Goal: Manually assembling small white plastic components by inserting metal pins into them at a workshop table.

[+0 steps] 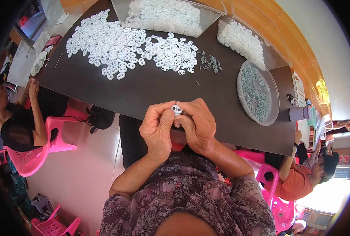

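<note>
**Two-handed pinch at the near edge!**

And there it is, the small white two-holed piece (pixel 177 109), up over the tabletop's (pixel 151 88) near edge! Left hand (pixel 158 129) and right hand (pixel 199 126) pinch it between thumbs and fingertips. Toward the far left corner, a heap of white pieces (pixel 104 45) sprawls; by the right edge, grey-green bits (pixel 254 93) fill a clear round bowl (pixel 273 92).

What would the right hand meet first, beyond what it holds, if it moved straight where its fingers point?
Most likely the left hand, just across the small white piece both hold; depth is unclear.
</note>
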`<move>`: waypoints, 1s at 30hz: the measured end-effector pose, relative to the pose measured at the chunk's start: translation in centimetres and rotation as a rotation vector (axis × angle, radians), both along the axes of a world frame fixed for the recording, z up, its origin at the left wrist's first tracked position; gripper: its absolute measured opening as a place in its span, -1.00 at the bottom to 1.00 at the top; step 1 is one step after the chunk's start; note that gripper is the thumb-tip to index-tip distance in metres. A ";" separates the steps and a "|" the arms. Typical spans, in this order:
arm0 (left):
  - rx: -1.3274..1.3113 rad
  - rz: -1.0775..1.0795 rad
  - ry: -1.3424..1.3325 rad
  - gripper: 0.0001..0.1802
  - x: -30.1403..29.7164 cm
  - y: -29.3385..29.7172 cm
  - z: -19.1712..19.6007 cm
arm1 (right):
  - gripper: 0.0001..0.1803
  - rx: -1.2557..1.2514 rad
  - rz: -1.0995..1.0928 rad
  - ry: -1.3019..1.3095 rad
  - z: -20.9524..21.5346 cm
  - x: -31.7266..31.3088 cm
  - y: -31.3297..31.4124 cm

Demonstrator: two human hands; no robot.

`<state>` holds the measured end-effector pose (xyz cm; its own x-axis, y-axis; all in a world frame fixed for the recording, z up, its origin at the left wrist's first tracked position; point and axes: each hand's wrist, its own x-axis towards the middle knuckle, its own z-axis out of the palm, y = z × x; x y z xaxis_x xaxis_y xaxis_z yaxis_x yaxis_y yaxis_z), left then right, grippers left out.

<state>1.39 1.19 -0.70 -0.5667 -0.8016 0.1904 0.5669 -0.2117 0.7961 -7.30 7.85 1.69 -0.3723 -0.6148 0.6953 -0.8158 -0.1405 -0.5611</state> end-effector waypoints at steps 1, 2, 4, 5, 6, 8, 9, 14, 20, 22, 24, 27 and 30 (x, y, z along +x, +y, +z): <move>-0.003 0.012 -0.017 -0.80 0.1 -0.1 0.1 | -0.72 0.006 0.014 -0.017 0.2 0.1 0.0; -0.007 0.024 -0.034 -0.80 0.2 -0.1 0.2 | -0.71 0.011 0.029 -0.035 0.3 0.1 0.0; -0.013 0.019 -0.029 -0.80 0.4 -0.2 0.5 | -0.70 0.011 0.024 -0.030 0.2 0.2 0.0; -0.017 0.012 -0.022 -0.80 0.5 -0.3 0.6 | -0.69 0.011 0.017 -0.024 0.2 0.3 0.0; -0.016 0.012 -0.021 -0.80 0.6 -0.3 0.6 | -0.69 0.012 0.017 -0.023 0.2 0.4 0.0; -0.045 0.020 -0.009 -0.79 0.6 -0.3 0.7 | -0.69 0.000 0.001 -0.035 0.3 0.5 0.0; -0.044 0.020 -0.009 -0.79 0.7 -0.2 0.8 | -0.69 0.001 0.002 -0.035 0.3 0.6 0.1; -0.089 0.038 -0.109 -0.77 0.7 -0.2 1.4 | -0.69 0.005 -0.014 -0.044 0.2 0.6 0.1; -0.197 0.099 -0.104 -0.78 0.6 -0.1 0.7 | -0.66 -0.014 -0.034 0.001 -0.1 0.8 0.0; -0.188 0.113 -0.108 -0.78 0.5 0.1 0.7 | -0.66 -0.020 -0.036 -0.007 -0.1 1.0 0.0; -0.180 0.128 -0.111 -0.78 0.5 0.1 0.6 | -0.65 -0.026 -0.038 -0.014 -0.1 1.1 -0.1; -0.194 0.129 -0.107 -0.78 0.6 0.2 0.4 | -0.65 0.002 -0.041 -0.036 -0.1 1.3 0.0; -0.224 0.114 -0.114 -0.78 0.6 0.3 0.4 | -0.69 -0.010 -0.059 -0.040 -0.2 1.4 -0.1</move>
